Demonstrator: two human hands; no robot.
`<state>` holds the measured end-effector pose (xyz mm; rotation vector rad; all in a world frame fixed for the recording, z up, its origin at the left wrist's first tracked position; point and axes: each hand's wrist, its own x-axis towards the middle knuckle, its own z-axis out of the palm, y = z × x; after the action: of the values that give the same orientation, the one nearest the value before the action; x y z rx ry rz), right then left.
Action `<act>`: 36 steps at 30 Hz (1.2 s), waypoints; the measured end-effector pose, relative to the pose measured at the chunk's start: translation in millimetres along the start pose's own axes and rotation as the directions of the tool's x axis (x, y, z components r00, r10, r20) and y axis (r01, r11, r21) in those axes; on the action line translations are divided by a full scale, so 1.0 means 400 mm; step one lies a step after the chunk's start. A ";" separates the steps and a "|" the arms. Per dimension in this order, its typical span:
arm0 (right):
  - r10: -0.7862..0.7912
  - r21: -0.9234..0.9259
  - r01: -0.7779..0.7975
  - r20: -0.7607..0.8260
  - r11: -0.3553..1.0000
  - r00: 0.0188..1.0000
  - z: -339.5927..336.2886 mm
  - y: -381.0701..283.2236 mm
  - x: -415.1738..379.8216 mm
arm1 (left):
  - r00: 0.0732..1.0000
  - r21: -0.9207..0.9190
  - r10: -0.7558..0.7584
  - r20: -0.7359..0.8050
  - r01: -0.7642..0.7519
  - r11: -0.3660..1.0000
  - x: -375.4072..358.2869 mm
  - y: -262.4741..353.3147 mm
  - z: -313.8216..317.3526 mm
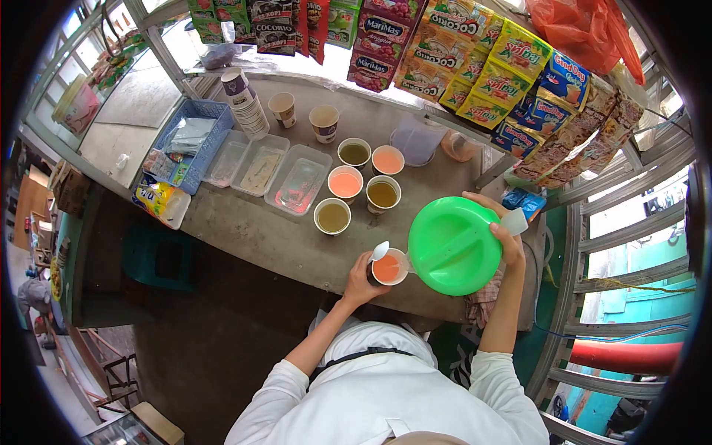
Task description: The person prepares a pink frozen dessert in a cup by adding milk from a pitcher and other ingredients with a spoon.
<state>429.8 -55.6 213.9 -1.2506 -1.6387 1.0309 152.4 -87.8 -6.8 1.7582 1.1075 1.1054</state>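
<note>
My left hand (362,282) is wrapped round a paper cup (389,276) of orange-pink drink near the counter's front edge. A white spoon (380,251) stands in that cup. With my right hand (506,236) I hold a pitcher with a green lid (454,245) by its handle, its spout touching or just over the cup's rim. Behind them are several filled cups: dark green (354,153), orange-pink (388,160), another orange-pink (345,182), brownish (383,194) and olive (332,216).
Two more paper cups (324,123) and a cup stack (248,111) stand farther back. Plastic trays (299,180) and a blue basket (192,141) are at the left. Drink sachets (445,44) hang above the back. A clear container (417,141) is behind the filled cups.
</note>
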 end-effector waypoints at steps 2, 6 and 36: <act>0.011 0.001 -0.011 -0.005 1.000 1.000 -0.001 0.003 -0.002 | 0.999 -0.018 -0.031 0.019 0.031 0.999 0.001 0.004 -0.002; 0.019 0.009 -0.019 -0.005 1.000 1.000 -0.001 0.003 -0.004 | 1.000 -0.018 -0.022 0.009 0.022 1.000 0.002 0.005 -0.002; -0.029 0.042 0.028 0.017 0.999 0.999 0.000 0.006 0.001 | 1.000 0.008 -0.006 0.014 0.006 1.000 0.001 0.002 -0.004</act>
<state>430.5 -54.6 211.9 -1.1903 -1.6355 1.0560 151.3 -87.4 -5.4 1.7649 1.1097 1.0847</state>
